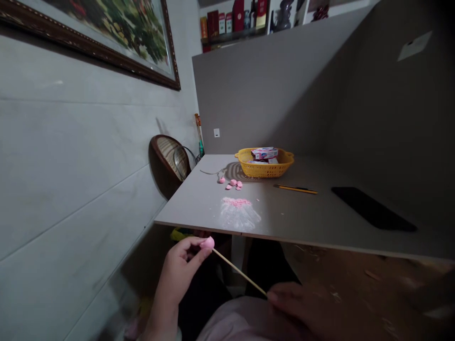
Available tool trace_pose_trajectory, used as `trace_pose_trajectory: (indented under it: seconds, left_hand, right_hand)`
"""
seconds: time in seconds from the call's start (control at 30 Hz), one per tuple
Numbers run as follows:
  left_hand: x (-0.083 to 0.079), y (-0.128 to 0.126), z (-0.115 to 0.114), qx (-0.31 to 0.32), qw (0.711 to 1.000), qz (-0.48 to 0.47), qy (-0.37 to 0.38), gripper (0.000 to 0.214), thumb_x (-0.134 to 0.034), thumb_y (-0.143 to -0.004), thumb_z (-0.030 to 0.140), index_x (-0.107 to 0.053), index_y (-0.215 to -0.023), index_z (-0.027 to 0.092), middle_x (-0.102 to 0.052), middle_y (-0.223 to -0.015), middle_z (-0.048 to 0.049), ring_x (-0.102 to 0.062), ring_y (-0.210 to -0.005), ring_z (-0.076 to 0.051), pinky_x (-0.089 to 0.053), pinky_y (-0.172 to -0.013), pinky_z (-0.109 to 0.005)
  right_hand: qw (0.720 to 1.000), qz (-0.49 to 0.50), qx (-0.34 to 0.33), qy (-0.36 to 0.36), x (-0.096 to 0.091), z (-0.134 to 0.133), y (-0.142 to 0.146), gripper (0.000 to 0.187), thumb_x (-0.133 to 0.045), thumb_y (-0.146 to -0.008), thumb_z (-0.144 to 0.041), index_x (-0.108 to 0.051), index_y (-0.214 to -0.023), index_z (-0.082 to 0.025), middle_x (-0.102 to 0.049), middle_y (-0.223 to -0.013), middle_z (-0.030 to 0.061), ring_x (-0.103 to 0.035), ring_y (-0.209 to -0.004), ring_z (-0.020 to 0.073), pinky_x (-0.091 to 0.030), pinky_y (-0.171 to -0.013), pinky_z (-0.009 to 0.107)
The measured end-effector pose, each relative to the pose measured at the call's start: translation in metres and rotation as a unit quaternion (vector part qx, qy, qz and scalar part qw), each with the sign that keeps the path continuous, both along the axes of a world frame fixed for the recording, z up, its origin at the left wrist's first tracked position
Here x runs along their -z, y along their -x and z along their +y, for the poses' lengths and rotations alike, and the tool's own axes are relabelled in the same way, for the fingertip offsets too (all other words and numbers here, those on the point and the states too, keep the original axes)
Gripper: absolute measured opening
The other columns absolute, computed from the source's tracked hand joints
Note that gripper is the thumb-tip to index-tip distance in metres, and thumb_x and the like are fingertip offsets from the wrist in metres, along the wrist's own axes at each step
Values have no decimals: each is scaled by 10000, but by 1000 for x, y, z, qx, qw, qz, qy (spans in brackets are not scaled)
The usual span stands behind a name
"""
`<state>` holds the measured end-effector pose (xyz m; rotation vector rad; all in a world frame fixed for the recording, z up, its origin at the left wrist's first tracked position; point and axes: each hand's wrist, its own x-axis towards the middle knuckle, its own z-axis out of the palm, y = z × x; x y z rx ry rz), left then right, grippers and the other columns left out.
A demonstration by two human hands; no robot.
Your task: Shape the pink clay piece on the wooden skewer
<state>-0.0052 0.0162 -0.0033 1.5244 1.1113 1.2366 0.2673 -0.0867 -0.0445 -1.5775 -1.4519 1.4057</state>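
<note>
Between the thumb and fingers of my left hand (185, 258) is a small pink ball (208, 243), held just below the table's front edge. A thin wooden stick (240, 272) slants from the ball down to the right. Its lower end meets the fingertips of my right hand (291, 298), which pinch it in dim light. On the table, several pink lumps (233, 183) lie beyond a patch of pink crumbs (237, 202) and white powder (238, 218). Whether the stick's tip is inside the ball is hidden.
A yellow basket (266, 169) with small boxes (265, 153) stands at the back of the table (192, 203). To the right lie a yellow-and-black pencil-like tool (295, 189) and a black flat slab (371, 207). A wall (78, 189) rises on the left, a grey partition (266, 104) behind.
</note>
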Motion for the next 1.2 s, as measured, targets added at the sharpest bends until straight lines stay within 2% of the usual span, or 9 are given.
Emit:
trace_pose_trajectory:
  seconds: [0.17,0.33,0.43,0.6,0.73,0.9,1.0,1.1,1.2]
  left_hand:
    - [2,-8,1,-87,993,-65,49,397,-853,-714,506,-783,-891,157,-771,-786,-72,-682,-709,-185,-486,-525,-214]
    - [-3,-5,0,-50,996,-68,18,332,-881,-693,438,-796,-859,164,-775,-814,-64,-649,-681,-158,-494,-534,-206]
    - [-7,-3,-2,-17,997,-69,5,277,-880,-703,387,-807,-867,176,-792,-889,-72,-674,-747,-169,-507,-565,-204]
    - [-3,-8,-1,-50,995,-83,40,305,-853,-739,402,-823,-940,174,-801,-888,-82,-671,-736,-162,-491,-539,-195]
    - [5,-11,-1,-53,988,-127,67,359,-862,-720,408,-821,-983,166,-803,-916,-96,-690,-780,-179,-515,-561,-206]
    - [5,-11,-5,-37,990,-130,31,291,-848,-751,374,-824,-955,168,-805,-913,-95,-690,-773,-179,-520,-567,-213]
    - [1,-11,-5,-15,994,-109,19,272,-834,-778,363,-827,-986,189,-811,-981,-95,-691,-780,-173,-529,-583,-215]
    - [-3,-12,-4,-26,994,-98,35,284,-841,-772,375,-828,-990,193,-811,-965,-93,-698,-798,-179,-529,-580,-209]
    - [-4,-14,-5,-50,989,-131,52,323,-861,-739,399,-826,-978,184,-805,-900,-86,-703,-799,-181,-525,-574,-199]
  right_hand:
    - [900,-283,130,-306,-4,0,-6,329,-470,-979,-483,-718,-967,-268,-747,-953,75,-671,-822,246,-482,-779,364]
    - [999,-31,22,-27,-14,-4,-8,440,-561,-818,-657,-608,-696,-237,-496,-537,-23,-448,-514,147,-350,-525,272]
    - [991,80,-42,103,-19,-5,0,498,-488,-747,-732,-525,-649,-246,-356,-496,-65,-324,-442,117,-313,-450,258]
    - [992,-77,53,-85,-12,-4,3,379,-554,-871,-599,-671,-787,-249,-633,-710,27,-566,-673,188,-449,-628,283]
    - [923,-232,126,-282,-4,-3,-9,371,-518,-924,-584,-724,-895,-277,-739,-915,88,-661,-806,255,-486,-701,334]
    - [998,-46,29,-26,-15,-2,-9,439,-560,-835,-644,-672,-704,-240,-536,-543,-8,-483,-514,153,-363,-513,269]
    - [982,134,-16,130,-20,-1,3,473,-540,-770,-682,-593,-654,-226,-336,-466,-82,-258,-408,90,-258,-439,242]
    - [994,86,25,69,-17,2,11,424,-581,-797,-635,-628,-706,-223,-494,-550,-41,-431,-486,114,-358,-515,245]
    - [970,-151,103,-160,-7,4,4,384,-571,-857,-599,-702,-813,-241,-702,-772,50,-635,-706,213,-470,-648,306]
